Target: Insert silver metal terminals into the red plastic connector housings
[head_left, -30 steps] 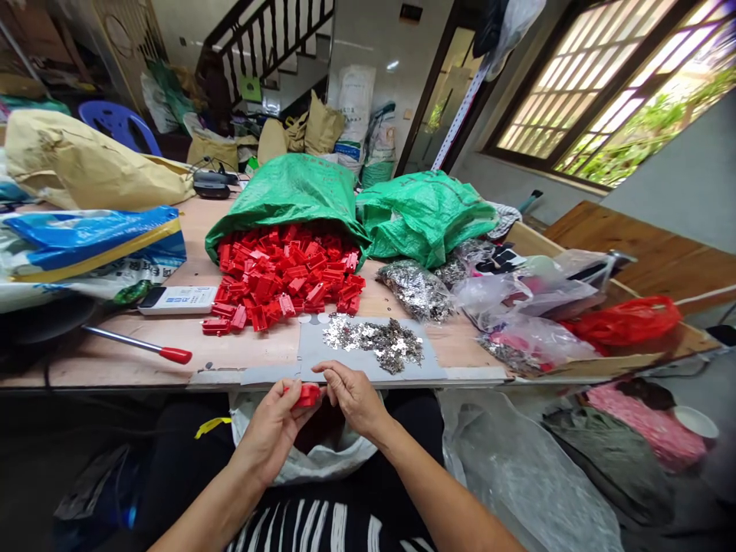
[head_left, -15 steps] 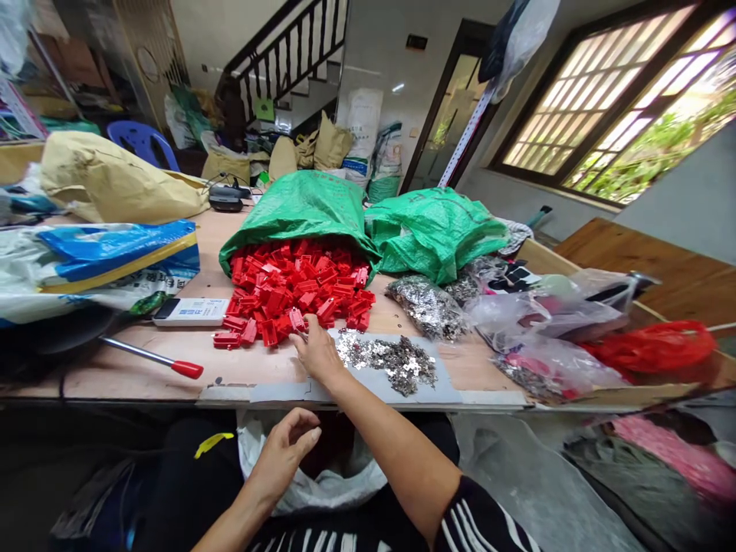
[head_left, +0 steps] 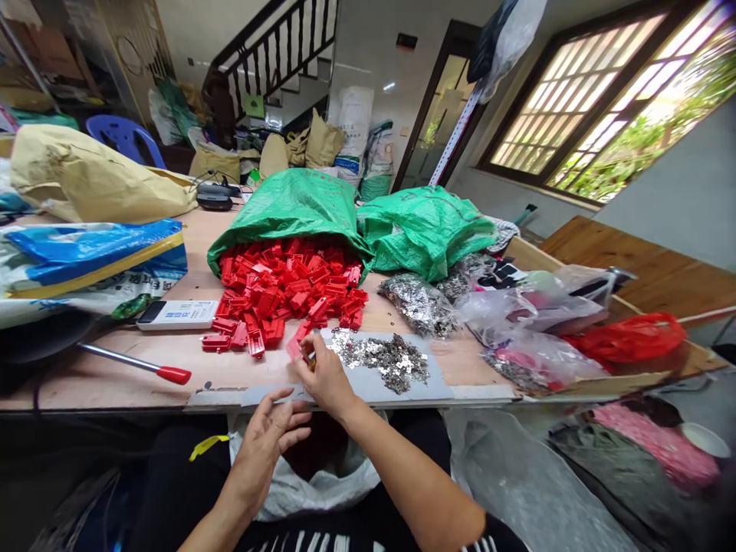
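Observation:
My right hand (head_left: 325,376) is closed on a red plastic part (head_left: 297,342), which is blurred by motion, just above the table's front. My left hand (head_left: 264,437), palm turned inward and fingers apart, holds nothing over the edge of an open white sack (head_left: 327,494) between my legs. Behind the right hand, a heap of red plastic parts (head_left: 293,287) spills from a green woven sack (head_left: 299,199). Small silver metal pieces (head_left: 396,364) lie in a loose pile on a grey mat (head_left: 368,392), right of my right hand.
A second green sack (head_left: 428,226) and a clear bag of metal pieces (head_left: 419,303) stand on the right, near plastic bags (head_left: 540,345). On the left are a white boxed device (head_left: 178,314), a red-tipped lever (head_left: 172,374) and a blue-white sack (head_left: 103,253).
My right hand has come back from the heap toward the table's front edge with a red plastic part. My left hand has spread its fingers. The view has shifted slightly.

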The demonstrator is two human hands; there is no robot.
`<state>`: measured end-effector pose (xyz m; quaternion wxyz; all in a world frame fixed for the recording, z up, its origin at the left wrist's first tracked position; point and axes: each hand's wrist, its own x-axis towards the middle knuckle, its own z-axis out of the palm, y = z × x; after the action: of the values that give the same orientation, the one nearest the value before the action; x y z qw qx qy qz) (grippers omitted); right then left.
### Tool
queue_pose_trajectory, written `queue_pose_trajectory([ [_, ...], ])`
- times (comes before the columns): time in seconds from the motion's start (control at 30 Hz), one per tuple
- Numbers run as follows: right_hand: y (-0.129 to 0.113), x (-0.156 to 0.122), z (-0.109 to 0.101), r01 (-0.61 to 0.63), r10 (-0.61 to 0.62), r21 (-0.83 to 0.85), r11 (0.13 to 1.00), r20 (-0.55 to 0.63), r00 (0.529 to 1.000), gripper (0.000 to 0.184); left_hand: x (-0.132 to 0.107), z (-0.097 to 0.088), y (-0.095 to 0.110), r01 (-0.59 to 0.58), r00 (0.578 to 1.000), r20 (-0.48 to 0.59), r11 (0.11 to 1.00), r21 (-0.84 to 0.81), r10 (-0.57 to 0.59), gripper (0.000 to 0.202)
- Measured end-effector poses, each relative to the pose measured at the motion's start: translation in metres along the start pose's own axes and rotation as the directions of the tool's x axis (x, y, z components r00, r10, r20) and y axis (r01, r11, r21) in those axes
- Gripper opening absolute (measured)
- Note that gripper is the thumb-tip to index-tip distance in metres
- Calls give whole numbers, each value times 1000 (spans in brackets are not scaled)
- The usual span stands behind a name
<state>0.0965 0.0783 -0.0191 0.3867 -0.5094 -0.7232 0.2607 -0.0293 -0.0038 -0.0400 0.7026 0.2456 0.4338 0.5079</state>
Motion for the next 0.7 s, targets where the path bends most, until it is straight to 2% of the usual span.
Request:
queue_pose_trajectory([
  [0.07,-3,-27,-8,60,-61,19,998,104,993,21,-2,5,4,49,999,18,993,-111,-47,47],
  [0.17,-5,-60,-20,168,-169,24,985,239,956,19,-2,9,4,81,997,13,984,-159,-80,45],
  [0.27,-4,-72,-35,176,-181,45,983,289,940,17,-3,11,-1,92,995,38,985,-144,-88,41],
  [0.37,7,-61,-52,84,-77,-19,996,236,969,9,-4,12,-4,97,995,45,986,-136,-92,38],
  [0.5,31,-36,-68,-1,38,-295,956,119,992,13,-5,14,-4,100,995,29,989,-106,-98,41],
  [0.6,42,-23,-69,-3,75,-449,894,143,987,15,-5,13,-6,90,996,23,991,-99,-88,40],
  [0.7,42,-14,-62,23,100,-552,834,192,976,17,-5,11,-8,88,996,24,991,-96,-86,39],
])
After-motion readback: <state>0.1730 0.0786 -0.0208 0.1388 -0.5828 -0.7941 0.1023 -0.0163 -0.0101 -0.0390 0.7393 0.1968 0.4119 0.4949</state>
